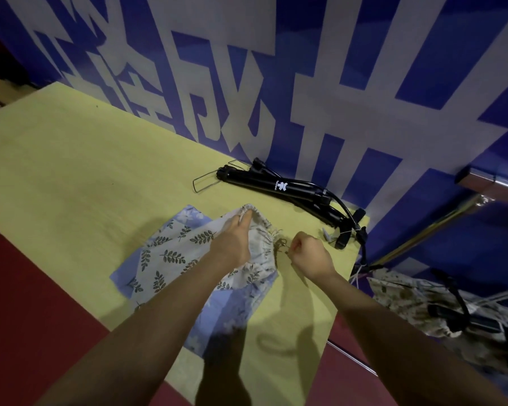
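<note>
Head view: leaf-printed pale cloth drawstring bag lying on yellow-green tabletop, gathered mouth being gripped by left hand; brown cord being pinched by right hand. Brown cord best drawn level, fabric braced.

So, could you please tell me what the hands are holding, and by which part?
The left hand grips the leaf-print bag by its gathered mouth; the right hand pinches the drawstring beside that mouth.

Surface: yellow-green table.
Near right: leaf-print bag lying flat, gathered mouth toward the far side.
Far edge: black pump on its side, wire foot loop unfolded.
</note>
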{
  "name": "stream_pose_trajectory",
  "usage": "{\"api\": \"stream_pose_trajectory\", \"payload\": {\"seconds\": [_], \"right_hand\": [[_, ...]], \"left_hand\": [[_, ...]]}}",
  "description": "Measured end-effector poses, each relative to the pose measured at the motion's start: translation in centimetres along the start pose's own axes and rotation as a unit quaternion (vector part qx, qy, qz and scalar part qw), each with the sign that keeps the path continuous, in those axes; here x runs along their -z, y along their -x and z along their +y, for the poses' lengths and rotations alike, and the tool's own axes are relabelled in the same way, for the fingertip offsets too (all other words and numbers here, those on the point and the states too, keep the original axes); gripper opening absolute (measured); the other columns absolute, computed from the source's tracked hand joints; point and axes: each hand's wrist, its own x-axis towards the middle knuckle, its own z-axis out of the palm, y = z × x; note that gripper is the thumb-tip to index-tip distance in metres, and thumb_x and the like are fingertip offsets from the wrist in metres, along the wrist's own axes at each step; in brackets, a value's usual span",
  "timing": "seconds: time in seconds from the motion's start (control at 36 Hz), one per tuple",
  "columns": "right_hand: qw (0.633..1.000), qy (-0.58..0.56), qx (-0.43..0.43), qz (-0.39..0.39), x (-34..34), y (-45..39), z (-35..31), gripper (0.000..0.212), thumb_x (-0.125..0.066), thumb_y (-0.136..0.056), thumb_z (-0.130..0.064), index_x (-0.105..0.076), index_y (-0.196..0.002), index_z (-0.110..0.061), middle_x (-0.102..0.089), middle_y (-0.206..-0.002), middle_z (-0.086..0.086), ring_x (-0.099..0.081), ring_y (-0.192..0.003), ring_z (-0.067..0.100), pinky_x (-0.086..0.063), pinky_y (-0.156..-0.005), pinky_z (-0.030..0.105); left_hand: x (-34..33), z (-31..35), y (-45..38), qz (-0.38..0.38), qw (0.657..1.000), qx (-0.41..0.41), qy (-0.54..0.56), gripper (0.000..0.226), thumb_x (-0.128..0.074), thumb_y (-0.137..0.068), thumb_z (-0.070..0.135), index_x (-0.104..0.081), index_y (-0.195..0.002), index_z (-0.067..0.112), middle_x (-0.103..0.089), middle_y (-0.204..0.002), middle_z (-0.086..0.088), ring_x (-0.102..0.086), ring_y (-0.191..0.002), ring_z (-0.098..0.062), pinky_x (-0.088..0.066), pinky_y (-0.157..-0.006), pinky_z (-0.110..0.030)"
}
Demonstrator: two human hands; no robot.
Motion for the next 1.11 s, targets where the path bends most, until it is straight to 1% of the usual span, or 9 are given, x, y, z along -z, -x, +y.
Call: {"api": "stream_pose_trajectory", "payload": {"seconds": [0.14,0.31,0.44,0.5,0.64,0.75,0.83,0.92,1.11], "right_hand": [[0.995,-0.018,0.098,0.008,1.0,0.1,-2.3,0.012,-0.053,-0.085,-0.013,-0.065,-0.085,-0.013,-0.068,-0.091,0.003,-0.059,-0.09,0.023,-0.046,-0.071,0.033],[0.983,0.04,0.179,0.028,-0.4,-0.1,-5.8,0.01,-0.059,-0.088,-0.018,-0.069,-0.086,-0.019,-0.06,-0.095,0.002,-0.046,-0.096,0.021,-0.025,-0.076,0.023],[0.981,0.05,0.189,0.024,-1.6,-1.0,-7.5,0.015,-0.058,-0.09,-0.026,-0.071,-0.097,-0.022,-0.046,-0.092,-0.003,-0.037,-0.094,0.018,-0.019,-0.074,0.024],[0.981,0.026,0.186,0.039,-1.6,-1.4,-8.0,0.016,-0.057,-0.09,-0.026,-0.07,-0.098,-0.02,-0.042,-0.089,-0.006,-0.033,-0.09,0.014,-0.023,-0.078,0.026],[0.982,-0.014,0.146,0.123,-1.0,-2.8,-9.0,0.015,-0.057,-0.091,-0.019,-0.068,-0.093,-0.009,-0.053,-0.085,0.003,-0.046,-0.09,0.021,-0.026,-0.076,0.023],[0.981,-0.003,0.116,0.158,0.4,-4.8,-9.1,0.012,-0.055,-0.092,-0.017,-0.063,-0.095,-0.009,-0.048,-0.086,-0.002,-0.047,-0.091,0.022,-0.031,-0.076,0.026],[0.982,0.041,0.09,0.161,1.6,-6.4,-8.6,0.017,-0.053,-0.092,-0.015,-0.062,-0.104,-0.009,-0.056,-0.099,0.004,-0.049,-0.099,0.024,-0.038,-0.084,0.032],[0.984,0.078,0.051,0.155,2.6,-7.8,-8.3,0.027,-0.051,-0.092,-0.013,-0.057,-0.119,-0.009,-0.056,-0.117,0.01,-0.046,-0.109,0.028,-0.035,-0.093,0.035],[0.976,0.199,0.011,0.081,2.7,-11.6,-7.8,0.049,-0.051,-0.092,-0.016,-0.035,-0.139,-0.011,-0.044,-0.14,0.01,-0.041,-0.126,0.03,-0.031,-0.106,0.038]], "left_hand": [[0.5,-0.5,0.2,0.002,1.0,-0.008,0.01,0.091,-0.058,-0.083,-0.002,-0.002,-0.151,0.022,-0.006,-0.158,-0.004,-0.031,-0.138,-0.03,-0.043,-0.098,-0.046],[1.5,-1.5,-0.5,0.008,0.999,-0.029,0.03,0.09,-0.059,-0.079,-0.006,-0.01,-0.15,0.02,-0.019,-0.149,-0.007,-0.045,-0.124,-0.032,-0.048,-0.092,-0.045],[2.3,-2.6,-1.7,-0.007,0.998,-0.039,0.051,0.083,-0.057,-0.084,-0.001,-0.012,-0.149,0.02,-0.02,-0.149,-0.009,-0.046,-0.123,-0.034,-0.049,-0.088,-0.042],[2.4,-3.0,-2.2,-0.003,0.997,-0.046,0.055,0.078,-0.057,-0.085,0.002,-0.015,-0.148,0.02,-0.024,-0.147,-0.01,-0.046,-0.124,-0.032,-0.049,-0.089,-0.042],[2.9,-3.7,-3.7,0.034,0.995,-0.07,0.065,0.064,-0.055,-0.084,0.001,-0.029,-0.14,0.015,-0.037,-0.135,-0.01,-0.054,-0.111,-0.032,-0.051,-0.087,-0.046],[4.1,-3.9,-5.3,0.067,0.993,-0.08,0.054,0.054,-0.057,-0.085,0.003,-0.039,-0.135,0.013,-0.043,-0.13,-0.011,-0.057,-0.107,-0.033,-0.051,-0.086,-0.045],[5.1,-4.2,-6.4,0.082,0.993,-0.078,0.039,0.044,-0.055,-0.087,0.003,-0.045,-0.128,0.013,-0.043,-0.13,-0.01,-0.059,-0.1,-0.034,-0.051,-0.075,-0.04],[5.9,-4.5,-7.1,0.112,0.991,-0.073,0.01,0.042,-0.051,-0.087,0.0,-0.045,-0.127,0.012,-0.037,-0.133,-0.011,-0.061,-0.086,-0.036,-0.045,-0.063,-0.037],[7.4,-5.4,-9.8,0.106,0.989,-0.1,-0.012,0.046,-0.046,-0.084,-0.008,-0.046,-0.127,0.009,-0.038,-0.126,-0.01,-0.061,-0.087,-0.034,-0.052,-0.073,-0.043]]}}
